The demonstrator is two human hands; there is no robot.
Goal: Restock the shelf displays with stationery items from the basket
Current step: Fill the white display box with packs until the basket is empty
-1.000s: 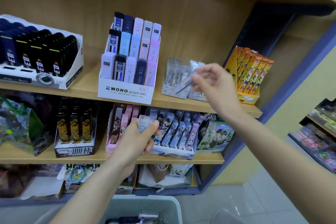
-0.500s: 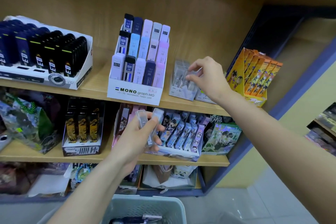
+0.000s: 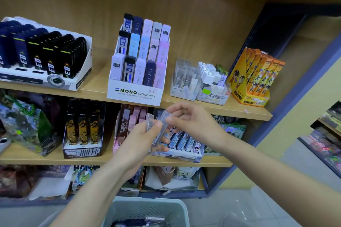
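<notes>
Nearest, at the bottom edge, the pale mesh basket [image 3: 127, 206] holds a few dark and purple items, too blurred to tell apart. Above it the left grip [image 3: 136, 143] is clamped round a small bundle of clear cases [image 3: 149, 123], thumb laid across their front. They stand nearly upright in front of the middle shelf [image 3: 55, 160]. The right grip [image 3: 193, 123] comes in from the right, its fingertips [image 3: 170, 119] pinched on the upper end of the rightmost case in that bundle.

Behind the hands on the middle shelf are a pink display box [image 3: 129, 125] and a tray of blue character packs [image 3: 184, 142], with a black-and-gold box [image 3: 83, 131] to the left.

Farther up, the top shelf [image 3: 239, 111] carries the white MONO display [image 3: 136, 94] of lead tubes. Just to its right stand two clear lead trays [image 3: 203, 81], side by side. An orange carton [image 3: 254, 79] is at the far right, and a tray of black and navy cases [image 3: 42, 55] at the far left.
</notes>
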